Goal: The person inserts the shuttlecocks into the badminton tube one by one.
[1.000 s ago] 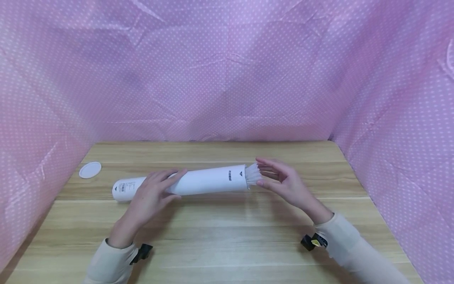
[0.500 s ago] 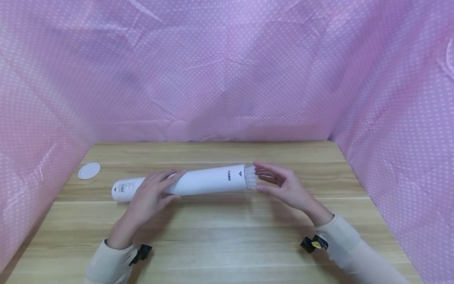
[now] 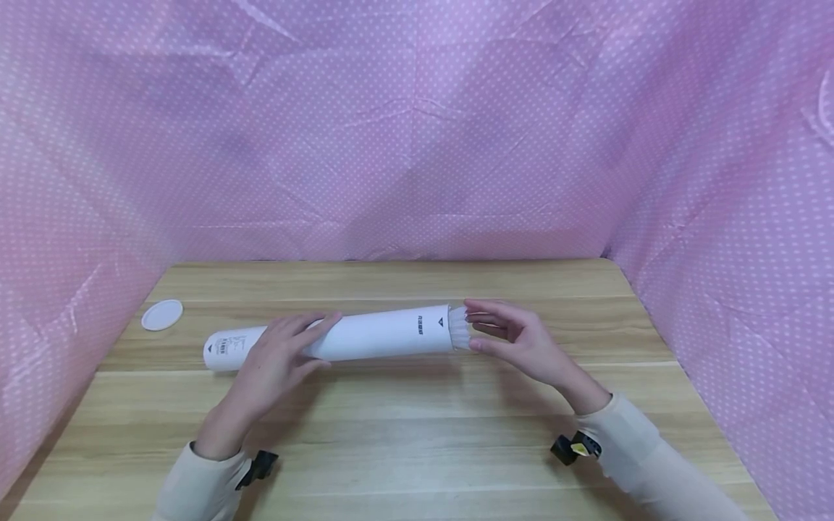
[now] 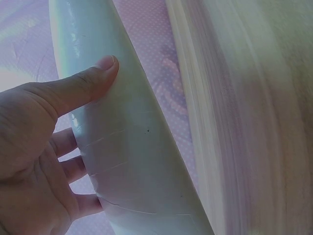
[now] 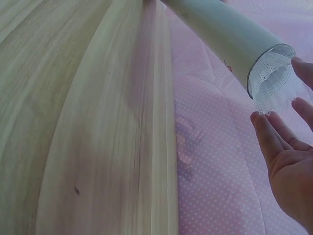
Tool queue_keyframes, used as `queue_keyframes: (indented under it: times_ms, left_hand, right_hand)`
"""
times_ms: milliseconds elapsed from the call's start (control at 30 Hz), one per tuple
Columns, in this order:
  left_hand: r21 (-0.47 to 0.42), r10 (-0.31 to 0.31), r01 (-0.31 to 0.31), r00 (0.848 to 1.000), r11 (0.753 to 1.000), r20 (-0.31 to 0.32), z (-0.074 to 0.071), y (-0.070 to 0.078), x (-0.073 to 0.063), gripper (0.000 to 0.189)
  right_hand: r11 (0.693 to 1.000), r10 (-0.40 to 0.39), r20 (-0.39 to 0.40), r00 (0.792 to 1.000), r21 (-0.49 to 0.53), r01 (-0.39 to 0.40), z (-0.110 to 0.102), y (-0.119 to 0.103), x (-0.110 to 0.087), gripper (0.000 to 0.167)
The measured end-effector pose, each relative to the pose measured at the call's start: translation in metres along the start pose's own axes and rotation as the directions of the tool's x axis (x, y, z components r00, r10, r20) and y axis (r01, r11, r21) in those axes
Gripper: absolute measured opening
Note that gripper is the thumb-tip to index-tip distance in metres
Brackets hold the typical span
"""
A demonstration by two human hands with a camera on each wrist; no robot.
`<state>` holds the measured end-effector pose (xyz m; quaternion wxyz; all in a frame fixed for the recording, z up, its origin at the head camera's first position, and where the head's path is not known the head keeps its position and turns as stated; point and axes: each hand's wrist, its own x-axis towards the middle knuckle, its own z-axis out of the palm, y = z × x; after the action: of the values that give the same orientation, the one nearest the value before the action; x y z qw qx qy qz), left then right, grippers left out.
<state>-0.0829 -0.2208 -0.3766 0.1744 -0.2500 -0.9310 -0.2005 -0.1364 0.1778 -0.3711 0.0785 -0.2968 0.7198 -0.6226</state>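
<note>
A long white shuttlecock tube [image 3: 384,334] is held slightly slanted over the table, its mouth to the right. My left hand [image 3: 275,362] grips it left of its middle; in the left wrist view the thumb lies across the tube [image 4: 122,137] and the other fingers pass behind. From the mouth sticks the white mesh skirt of a shuttlecock [image 3: 459,328], the rest of it hidden inside. My right hand [image 3: 521,344] holds that skirt's edge between thumb and fingertips. In the right wrist view the netted shuttlecock [image 5: 274,81] flares out within the fingers.
A round white lid [image 3: 162,315] lies on the wooden table [image 3: 404,449] at the far left. Pink dotted cloth [image 3: 417,145] rises behind the table and along both sides.
The shuttlecock's skirt has slid a little further into the tube, and my right hand has moved slightly left with it. My left hand keeps its grip on the tube.
</note>
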Motion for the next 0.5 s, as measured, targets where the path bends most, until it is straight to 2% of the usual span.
queue_keyframes:
  times_ms: [500]
  left_hand:
    - [0.01,0.001,-0.001,1.0,1.0,0.006,0.0012,-0.0016,-0.0005,0.089]
  right_hand:
    - [1.0,0.02,-0.018,1.0,0.011,-0.02,0.0045,0.0003,0.0013,0.056]
